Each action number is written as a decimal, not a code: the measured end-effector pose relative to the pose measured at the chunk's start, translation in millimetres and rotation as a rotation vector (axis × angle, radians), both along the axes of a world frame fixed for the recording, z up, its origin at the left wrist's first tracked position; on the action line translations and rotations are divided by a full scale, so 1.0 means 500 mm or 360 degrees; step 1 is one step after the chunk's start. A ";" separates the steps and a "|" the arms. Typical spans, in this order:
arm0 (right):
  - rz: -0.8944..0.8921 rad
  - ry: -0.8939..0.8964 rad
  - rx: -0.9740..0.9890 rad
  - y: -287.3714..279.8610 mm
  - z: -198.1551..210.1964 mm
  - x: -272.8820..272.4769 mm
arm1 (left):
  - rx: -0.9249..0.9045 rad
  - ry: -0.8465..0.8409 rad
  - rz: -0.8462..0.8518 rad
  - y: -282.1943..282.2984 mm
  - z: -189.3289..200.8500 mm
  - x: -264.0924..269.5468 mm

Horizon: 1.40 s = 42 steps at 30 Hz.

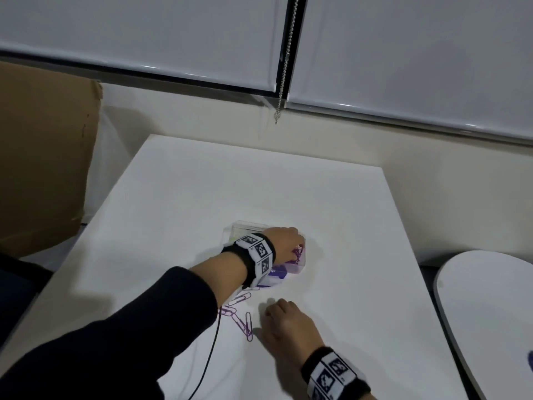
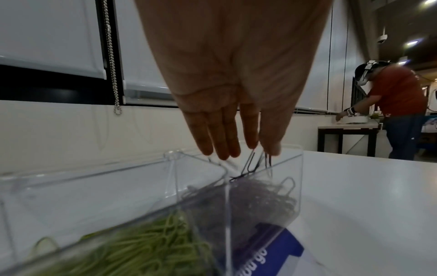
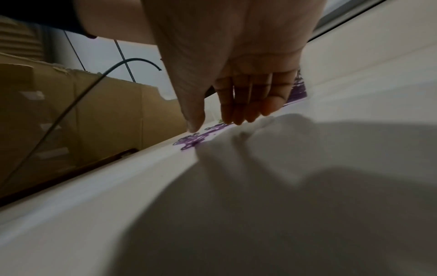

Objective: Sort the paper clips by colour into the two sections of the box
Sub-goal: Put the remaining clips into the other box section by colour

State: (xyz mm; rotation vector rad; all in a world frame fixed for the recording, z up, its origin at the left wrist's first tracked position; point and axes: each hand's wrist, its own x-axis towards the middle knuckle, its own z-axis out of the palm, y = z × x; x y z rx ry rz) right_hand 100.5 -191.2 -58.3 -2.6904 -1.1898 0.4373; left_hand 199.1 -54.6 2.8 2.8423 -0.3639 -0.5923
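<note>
A clear two-section box [image 1: 248,226] stands mid-table. In the left wrist view its near section [image 2: 94,196] holds green clips [image 2: 146,248] and the far one purple clips [image 2: 260,198]. My left hand [image 1: 285,241] hovers over the purple section, fingers [image 2: 222,138] straight and pointing down. Two purple clips [image 2: 250,164] hang just under the fingertips; I cannot tell whether they touch them. Several loose purple clips [image 1: 242,319] lie on the table in front of the box. Just right of them, my right hand [image 1: 277,313] rests on the table with fingertips [image 3: 236,114] down and nothing in it.
A blue-and-white pack [image 1: 277,277] lies against the box's near side. A black cable [image 1: 213,342] crosses the table under my left arm. A cardboard box [image 1: 43,157] stands at the left, a rounded white table [image 1: 490,313] at the right. Another person [image 2: 397,104] works far off.
</note>
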 end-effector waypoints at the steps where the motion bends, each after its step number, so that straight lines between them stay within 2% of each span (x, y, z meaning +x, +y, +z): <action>1: -0.0017 -0.0022 0.0016 0.006 0.001 -0.007 | 0.0017 -0.0033 -0.0015 0.002 0.001 -0.006; 4: -0.0154 0.0181 -0.0014 0.035 0.005 -0.016 | 0.0034 -0.0189 -0.0084 0.030 0.011 -0.044; 8: -0.0154 0.0236 -0.0176 0.063 0.005 -0.028 | -0.0035 -0.0304 -0.0102 0.108 -0.001 -0.140; 11: -0.0096 0.0203 -0.0229 0.072 0.000 -0.024 | 0.0084 -0.0124 -0.0059 0.177 -0.041 -0.221; 14: -0.0057 0.0218 -0.0219 0.074 0.001 -0.011 | 0.0151 0.0097 0.0100 0.230 -0.085 -0.278; 17: -0.0018 0.0220 -0.0243 0.078 0.007 0.004 | 0.0142 0.0151 0.0244 0.232 -0.106 -0.306; 22: -0.0018 0.0316 -0.0255 0.085 0.019 0.021 | 0.0110 0.0057 0.0249 0.198 -0.107 -0.307; 26: 0.0003 0.0392 -0.0259 0.086 0.018 0.023 | 0.0048 0.0072 0.0372 0.195 -0.109 -0.295; 29: 0.0007 0.0456 -0.0252 0.088 0.014 0.025 | 0.0016 -0.0038 0.0395 0.198 -0.115 -0.295; 32: -0.0106 0.0502 -0.0191 0.079 0.014 0.036 | -0.0002 -0.0080 0.0435 0.198 -0.123 -0.299; 38: -0.0278 0.0631 -0.0114 0.061 0.018 0.055 | 0.0045 -0.0003 0.0396 0.195 -0.133 -0.299; 42: -0.0520 0.0772 0.0044 0.060 0.011 0.063 | -0.0029 0.0091 0.0522 0.187 -0.126 -0.290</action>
